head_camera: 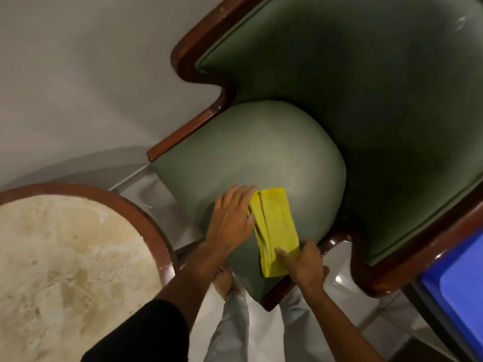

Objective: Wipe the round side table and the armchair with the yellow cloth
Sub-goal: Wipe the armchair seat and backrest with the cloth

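Nearest, the right hand (304,265) pinches the near end of the folded yellow cloth (275,231), light and limp, likely to bunch. The left hand (231,220) lies flat, fingers spread, along its left edge on the green upholstered armchair (251,158) seat; beyond, the backrest.

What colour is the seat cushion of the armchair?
Muted green seat cushion, seen in the head view.
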`<state>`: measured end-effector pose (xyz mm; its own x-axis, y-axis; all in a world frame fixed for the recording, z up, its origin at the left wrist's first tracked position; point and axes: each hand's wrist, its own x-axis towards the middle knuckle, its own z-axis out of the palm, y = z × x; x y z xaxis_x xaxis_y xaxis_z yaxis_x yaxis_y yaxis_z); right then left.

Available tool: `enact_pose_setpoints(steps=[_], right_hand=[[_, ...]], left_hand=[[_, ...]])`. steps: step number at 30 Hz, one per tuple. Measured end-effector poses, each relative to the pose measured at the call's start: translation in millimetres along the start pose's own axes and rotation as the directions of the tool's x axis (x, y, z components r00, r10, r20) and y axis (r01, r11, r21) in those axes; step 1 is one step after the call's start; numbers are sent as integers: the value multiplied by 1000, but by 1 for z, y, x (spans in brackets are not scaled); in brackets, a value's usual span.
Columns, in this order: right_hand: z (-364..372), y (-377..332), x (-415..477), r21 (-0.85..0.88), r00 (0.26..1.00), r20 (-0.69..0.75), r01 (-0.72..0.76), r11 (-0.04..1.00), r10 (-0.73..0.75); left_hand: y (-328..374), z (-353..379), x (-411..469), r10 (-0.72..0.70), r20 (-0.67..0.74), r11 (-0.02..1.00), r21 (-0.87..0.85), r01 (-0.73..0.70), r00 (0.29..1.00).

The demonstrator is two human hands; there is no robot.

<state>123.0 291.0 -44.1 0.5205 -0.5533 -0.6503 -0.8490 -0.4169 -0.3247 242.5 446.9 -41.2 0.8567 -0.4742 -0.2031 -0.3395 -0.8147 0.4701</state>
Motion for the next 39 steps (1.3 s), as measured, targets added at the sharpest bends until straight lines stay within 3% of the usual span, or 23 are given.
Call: enact_pose_setpoints(steps=[2, 5, 8, 11, 13, 15, 18, 20, 21, 23, 24, 26, 27, 29, 34, 39], right_hand=[[-18, -14, -7, -92, 992, 63, 119, 989, -113], [-58, -42, -24, -256, 921, 83, 389, 885, -381], [-123, -66, -24, -185, 849, 15, 521, 833, -528], [-199, -83, -5, 141, 867, -115, 498, 855, -486], [-253, -88, 13, 250, 858, -252, 505, 826, -448], [-311, -88, 31, 222, 812, -378, 546, 808, -445], [-393, -92, 58, 60, 700, -539, 587, 807, -469], [-437, -100, 77, -60, 615, -628, 573, 817, -477], [-452, -104, 86, -145, 569, -672, 527, 837, -474], [-463, -108, 101, -346, 497, -718, 353, 869, -487], [-459, -108, 105, -392, 517, -698, 303, 869, -495], [-436, -101, 112, -341, 682, -569, 312, 887, -459], [-424, -96, 118, -295, 761, -492, 312, 903, -423], [-411, -92, 131, -257, 819, -415, 313, 914, -397], [-422, -120, 165, -467, 759, -413, 298, 833, -503], [-426, -185, 203, -623, 704, -323, 345, 702, -632]], left_hand=[[20, -9, 6, 80, 113, 989, 114, -93, 990], [35, -30, 15, 136, 263, 943, 262, -207, 955], [53, -58, 32, 112, 416, 945, 236, -226, 902], [81, -86, 62, 42, 497, 998, -68, -9, 867], [116, -101, 86, 80, 503, 869, -457, 186, 861], [164, -108, 114, 117, 478, 729, -637, 252, 871], [244, -105, 154, 145, 431, 594, -758, 270, 891], [292, -101, 180, 146, 376, 520, -816, 253, 915], [310, -102, 192, 120, 331, 531, -818, 221, 936], [326, -106, 213, 73, 199, 757, -649, 76, 977], [324, -109, 221, 78, 124, 879, -476, -10, 989], [305, -120, 237, 145, -38, 973, -178, -149, 989], [292, -128, 247, 186, -107, 979, -67, -194, 977], [260, -145, 267, 236, -178, 968, 134, -214, 955], [176, -182, 311, 118, -183, 916, 399, -36, 976], [107, -197, 324, -129, -220, 913, 354, 202, 967]])
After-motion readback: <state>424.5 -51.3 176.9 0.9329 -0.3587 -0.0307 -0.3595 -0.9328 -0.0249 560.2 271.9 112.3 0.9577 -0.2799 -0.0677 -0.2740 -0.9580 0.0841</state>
